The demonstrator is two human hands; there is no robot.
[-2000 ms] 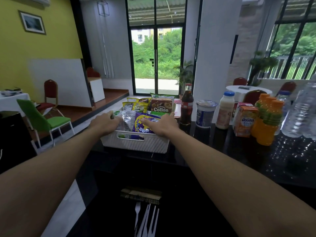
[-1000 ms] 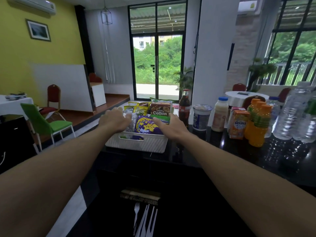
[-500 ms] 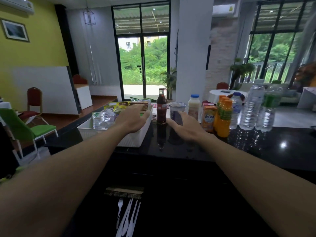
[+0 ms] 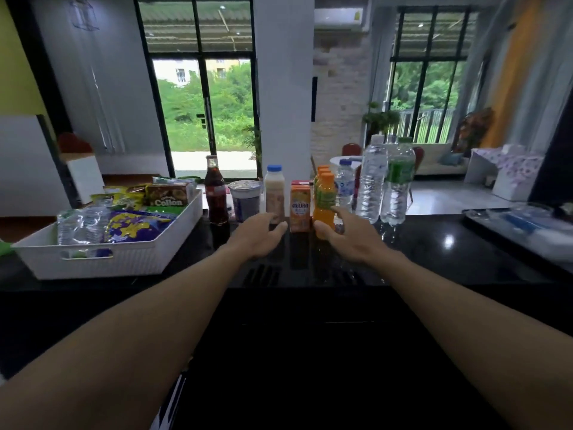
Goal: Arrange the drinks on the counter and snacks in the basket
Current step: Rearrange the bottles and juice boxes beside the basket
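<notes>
Counter (image 4: pixel 434 252): orange bottle (image 4: pixel 324 197) between right fingers (image 4: pixel 341 214), thumb (image 4: pixel 322 231) (touching both).

I am holding both bare forearms stretched out ahead of me, angling inward from the lower corners of my view so that the two hands are sitting close together without touching. My left hand (image 4: pixel 259 235) is lying palm down, its fingers (image 4: pixel 275 226) relaxed, lightly bent and pointing forward, with the thumb hidden from me. My right hand (image 4: pixel 350 235) is sitting tilted a little onto its edge, the thumb spreading away from the fingers (image 4: pixel 341 214) in a cupped shape, and I cannot tell whether they are pressing on anything.
</notes>
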